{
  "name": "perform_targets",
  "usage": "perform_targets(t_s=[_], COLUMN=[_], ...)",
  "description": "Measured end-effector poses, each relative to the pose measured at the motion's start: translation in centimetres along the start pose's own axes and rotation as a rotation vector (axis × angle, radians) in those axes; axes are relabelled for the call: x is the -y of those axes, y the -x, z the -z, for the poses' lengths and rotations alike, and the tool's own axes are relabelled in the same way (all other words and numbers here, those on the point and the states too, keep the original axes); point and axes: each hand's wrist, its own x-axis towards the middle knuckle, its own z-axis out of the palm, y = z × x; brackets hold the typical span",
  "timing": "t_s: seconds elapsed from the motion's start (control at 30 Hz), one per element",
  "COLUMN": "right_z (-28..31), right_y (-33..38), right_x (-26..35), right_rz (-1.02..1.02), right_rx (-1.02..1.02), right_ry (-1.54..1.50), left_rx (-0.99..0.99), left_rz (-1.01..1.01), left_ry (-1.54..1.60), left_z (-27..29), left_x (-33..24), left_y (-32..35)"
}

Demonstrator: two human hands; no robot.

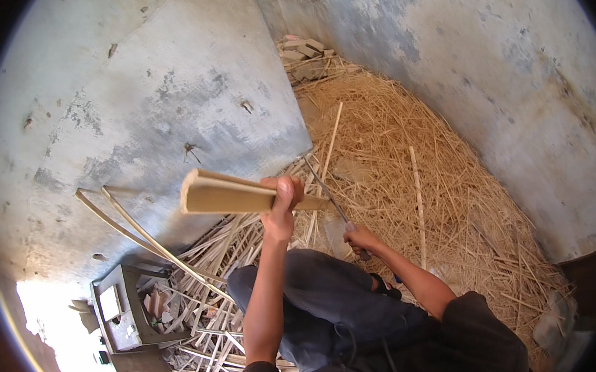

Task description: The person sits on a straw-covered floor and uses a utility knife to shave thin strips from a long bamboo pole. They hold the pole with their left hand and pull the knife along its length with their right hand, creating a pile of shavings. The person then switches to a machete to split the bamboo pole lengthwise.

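My left hand [282, 204] is wrapped round a split length of bamboo [226, 194]. Its broad, curved end points up and to the left, while the far end slants down to the right toward the blade. In my closed right hand [363, 241] is a knife [326, 189] with a long, narrow dark blade, its tip pointing away from me. The blade crosses the bamboo near its lower end; whether it touches or cuts in, I cannot tell. My bent leg [333, 287], in dark trousers, lies just below both hands.
Bamboo shavings [392, 145] heap across the floor to the right. Split strips [206, 261] lie piled at left, beside a box-like frame [131, 322]. Two bent strips [132, 235] lean near the left wall [146, 93]. Bricks [302, 49] sit in the far corner.
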Motion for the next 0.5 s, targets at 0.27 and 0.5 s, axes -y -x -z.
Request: perform_targets(t_s=[0.27,0.5], right_z=[-4.5,-7.0], right_y=[3.4,8.0], right_x=[2.1,5.7], right_rz=[0.281,0.695], right_rx=[-0.073,-0.223], right_ry=[0.056,0.384], left_rx=[-0.1,-0.118], left_rz=[0.005,-0.132], left_ry=[-0.035,0.063], left_z=[-1.0,-0.7], left_x=[0.5,-2.3], left_y=[0.1,1.5])
